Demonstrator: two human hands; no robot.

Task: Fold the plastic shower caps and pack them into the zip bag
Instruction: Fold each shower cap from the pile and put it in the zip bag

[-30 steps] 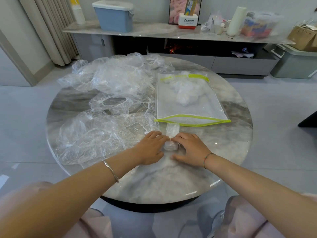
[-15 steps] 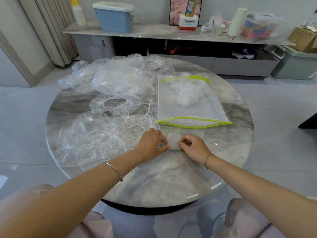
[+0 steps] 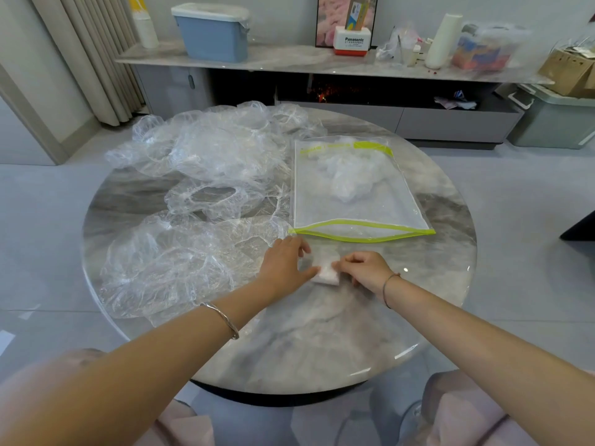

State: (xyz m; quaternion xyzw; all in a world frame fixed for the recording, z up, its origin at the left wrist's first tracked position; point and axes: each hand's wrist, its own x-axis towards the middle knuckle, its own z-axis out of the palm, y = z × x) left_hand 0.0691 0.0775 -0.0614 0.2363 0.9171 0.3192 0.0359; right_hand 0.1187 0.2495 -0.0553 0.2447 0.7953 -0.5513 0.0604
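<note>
The long strip pressed flat a second ago is now a small white folded plastic shower cap, lying on the marble tabletop between its near edge and the clear green-edged zip bag. With fingers curled, the left hand and right hand pinch its two ends; it looks ready for packing.

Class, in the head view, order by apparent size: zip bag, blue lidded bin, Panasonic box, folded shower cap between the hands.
1. zip bag
2. blue lidded bin, though it stands farther back
3. Panasonic box and folded shower cap look about alike, the box being farther away; left unranked.
</note>
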